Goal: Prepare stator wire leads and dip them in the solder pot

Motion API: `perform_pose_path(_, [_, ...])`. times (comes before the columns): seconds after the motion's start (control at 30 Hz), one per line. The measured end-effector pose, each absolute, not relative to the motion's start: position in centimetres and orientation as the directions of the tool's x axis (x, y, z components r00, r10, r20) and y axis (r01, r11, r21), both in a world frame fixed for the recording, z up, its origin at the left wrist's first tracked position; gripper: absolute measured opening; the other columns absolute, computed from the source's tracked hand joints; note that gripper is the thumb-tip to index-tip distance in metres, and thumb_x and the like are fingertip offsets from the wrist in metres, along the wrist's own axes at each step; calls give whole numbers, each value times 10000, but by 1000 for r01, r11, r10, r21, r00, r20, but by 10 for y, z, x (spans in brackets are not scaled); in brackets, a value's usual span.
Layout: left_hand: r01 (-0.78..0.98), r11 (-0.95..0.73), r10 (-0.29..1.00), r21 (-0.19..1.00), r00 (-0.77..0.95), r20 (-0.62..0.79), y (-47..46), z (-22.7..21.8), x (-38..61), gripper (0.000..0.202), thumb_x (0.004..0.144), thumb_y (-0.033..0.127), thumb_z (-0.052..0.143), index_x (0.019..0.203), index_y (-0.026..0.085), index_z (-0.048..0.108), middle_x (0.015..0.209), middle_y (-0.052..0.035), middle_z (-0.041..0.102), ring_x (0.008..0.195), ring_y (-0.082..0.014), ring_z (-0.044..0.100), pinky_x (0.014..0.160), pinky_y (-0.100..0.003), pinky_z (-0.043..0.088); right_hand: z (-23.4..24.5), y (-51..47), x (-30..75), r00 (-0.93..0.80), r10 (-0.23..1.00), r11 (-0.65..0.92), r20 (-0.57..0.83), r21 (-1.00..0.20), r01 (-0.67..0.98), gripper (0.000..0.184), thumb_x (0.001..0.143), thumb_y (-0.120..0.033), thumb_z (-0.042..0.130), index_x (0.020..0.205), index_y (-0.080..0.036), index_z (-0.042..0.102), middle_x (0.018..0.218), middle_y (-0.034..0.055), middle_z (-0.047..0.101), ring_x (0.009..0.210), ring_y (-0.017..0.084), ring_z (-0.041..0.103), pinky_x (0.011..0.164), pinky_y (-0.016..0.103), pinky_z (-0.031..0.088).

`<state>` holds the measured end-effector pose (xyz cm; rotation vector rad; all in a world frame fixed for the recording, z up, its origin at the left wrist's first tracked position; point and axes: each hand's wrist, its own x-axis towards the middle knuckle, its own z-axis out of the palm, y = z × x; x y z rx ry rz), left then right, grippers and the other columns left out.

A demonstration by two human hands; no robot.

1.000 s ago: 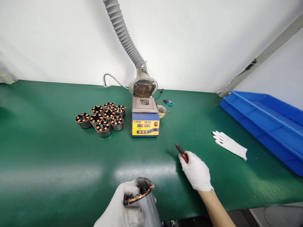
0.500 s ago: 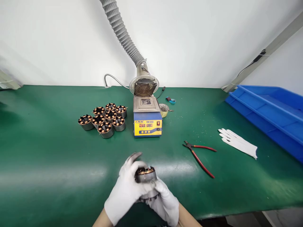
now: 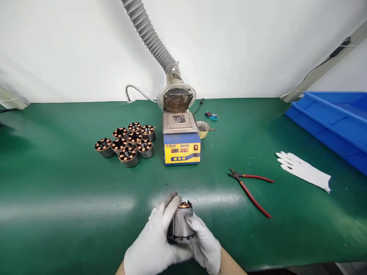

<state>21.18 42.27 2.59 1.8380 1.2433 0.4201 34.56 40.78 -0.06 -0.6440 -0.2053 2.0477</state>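
Both of my hands wear white gloves and hold one motor stator (image 3: 182, 222) near the front of the green table. It is a grey metal cylinder with copper windings at its top and a thin wire running down its side. My left hand (image 3: 160, 233) curls round its left side, with dark-stained fingertips at the top. My right hand (image 3: 204, 240) grips from the right, thumb pressed on the metal wall. The undersides of both hands are partly hidden. Beyond them stands a blue and yellow solder pot (image 3: 182, 151) marked CM 550, its display lit red.
Several wound stators (image 3: 129, 143) stand grouped at left. Red-handled cutters (image 3: 249, 187) lie opened at right, near a loose white glove (image 3: 305, 170). A blue bin (image 3: 332, 126) sits far right. Behind the pot are a fume hose (image 3: 151, 38) and a small cup (image 3: 203, 131).
My left hand's fingers have shifted up and around the stator, and more of its side wall now shows. The whole view has turned slightly left.
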Motion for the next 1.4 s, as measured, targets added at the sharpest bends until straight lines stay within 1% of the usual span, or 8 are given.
perform_pose_path(0.3, [128,83,966,988,233,-112,434,26,200,323,729,390,635,1026,271,676,1217,-85,621,1171,-321,514,994,-470,401,-4,409,347,-470,833,-551,-292,-360,-752,442,674,-337,744,1057,-164,605,997,94,659,837,230,640,810,396,465])
perform_pose_path(0.4, [-16,237,960,971,156,-232,438,31,201,427,820,531,468,1012,220,690,1145,-114,661,1129,-317,548,977,-461,417,-8,408,348,-500,818,-573,-285,-326,-752,435,687,-370,729,1035,-136,611,922,99,667,762,230,647,707,375,487])
perform_pose_path(0.57, [89,119,954,989,264,-139,432,26,209,299,668,341,688,963,296,710,1139,-58,670,1109,-301,563,987,-425,411,-5,408,347,-475,822,-562,-313,-319,-763,396,682,-337,742,1015,-165,613,990,79,665,872,214,628,794,351,472])
perform_pose_path(0.77, [-328,219,939,919,-184,-289,441,24,228,167,695,372,710,750,214,712,730,-23,727,682,-169,664,650,-246,547,-5,407,347,-493,825,-565,-276,-381,-732,472,700,-344,703,1106,-138,581,951,106,667,728,212,636,675,352,483])
perform_pose_path(0.87, [-567,0,904,824,-353,-242,450,27,222,202,684,396,739,747,217,672,725,39,683,687,-115,656,761,-230,535,-8,407,349,-535,806,-592,-253,-323,-739,438,698,-415,676,1003,-105,626,891,107,669,695,211,637,622,323,477])
perform_pose_path(0.97, [-453,100,954,886,-209,-215,446,28,209,260,632,311,765,858,213,682,819,-6,704,814,-168,666,823,-263,517,-8,408,351,-565,778,-624,-275,-242,-743,472,714,-489,628,975,-96,644,869,99,671,712,208,633,665,334,472])
perform_pose_path(1.13, [272,311,828,911,394,-400,428,26,208,1082,406,9,724,1379,239,310,1249,-113,557,1023,-315,584,855,-418,506,-1,409,352,-507,757,-626,-412,-232,-745,482,660,-497,670,965,-124,658,894,95,688,886,247,614,867,373,402])
perform_pose_path(1.4, [427,36,821,903,502,-270,440,36,213,1144,394,115,786,1400,191,245,1332,-142,454,1206,-358,413,1018,-486,345,4,412,350,-501,731,-634,-464,-189,-750,428,637,-504,680,907,-172,668,858,51,691,911,236,605,871,338,403])
